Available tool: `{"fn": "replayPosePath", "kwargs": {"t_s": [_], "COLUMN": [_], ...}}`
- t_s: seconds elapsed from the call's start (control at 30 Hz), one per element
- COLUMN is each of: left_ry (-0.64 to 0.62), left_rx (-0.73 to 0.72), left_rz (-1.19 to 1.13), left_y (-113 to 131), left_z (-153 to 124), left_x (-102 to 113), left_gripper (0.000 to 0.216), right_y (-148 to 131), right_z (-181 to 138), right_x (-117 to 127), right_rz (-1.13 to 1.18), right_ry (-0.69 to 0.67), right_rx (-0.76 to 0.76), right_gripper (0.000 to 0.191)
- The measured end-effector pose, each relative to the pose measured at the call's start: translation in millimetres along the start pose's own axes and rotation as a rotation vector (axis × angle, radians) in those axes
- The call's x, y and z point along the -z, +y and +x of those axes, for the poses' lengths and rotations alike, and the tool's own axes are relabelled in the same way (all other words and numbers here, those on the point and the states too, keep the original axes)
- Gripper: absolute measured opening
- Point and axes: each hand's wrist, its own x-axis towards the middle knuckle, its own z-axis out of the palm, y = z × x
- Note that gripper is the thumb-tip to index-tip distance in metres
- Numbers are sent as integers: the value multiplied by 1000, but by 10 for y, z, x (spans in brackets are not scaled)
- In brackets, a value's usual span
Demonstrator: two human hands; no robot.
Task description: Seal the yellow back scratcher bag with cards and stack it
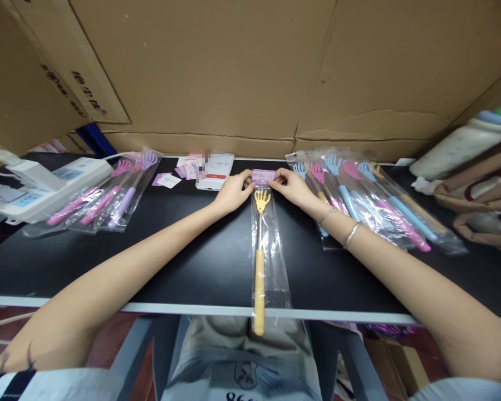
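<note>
Between my two hands a small purple printed card point(263, 177) lies at the top end of a clear plastic bag point(275, 250). My left hand point(235, 191) pinches the card's left end, and my right hand point(291, 186) pinches its right end. Inside the bag is a yellow back scratcher point(259, 267) with a hand-shaped head and a metal rod. Its handle reaches past the table's front edge. Whether the fingers also grip the bag's top edge, I cannot tell.
Bagged back scratchers in pink, blue and yellow point(371, 195) lie at right. Pink and purple ones point(104, 195) lie at left beside a white power strip point(45, 186). Small cards point(187, 169) and a phone point(215, 174) sit behind. A bottle point(459, 145) stands far right.
</note>
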Motion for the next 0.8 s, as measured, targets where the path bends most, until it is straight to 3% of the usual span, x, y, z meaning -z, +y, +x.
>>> {"fn": "replayPosePath", "kwargs": {"t_s": [0.5,0.8], "left_ry": [-28,-40], "left_rx": [23,21], "left_rz": [86,94], "left_y": [-3,-2], "left_z": [-4,-3], "left_x": [-1,4], "left_gripper": [7,9], "right_y": [9,72], "right_z": [20,41], "right_x": [1,-7], "right_rz": [9,13], "right_ry": [-46,-54], "right_rx": [23,44], "right_gripper": [9,14]}}
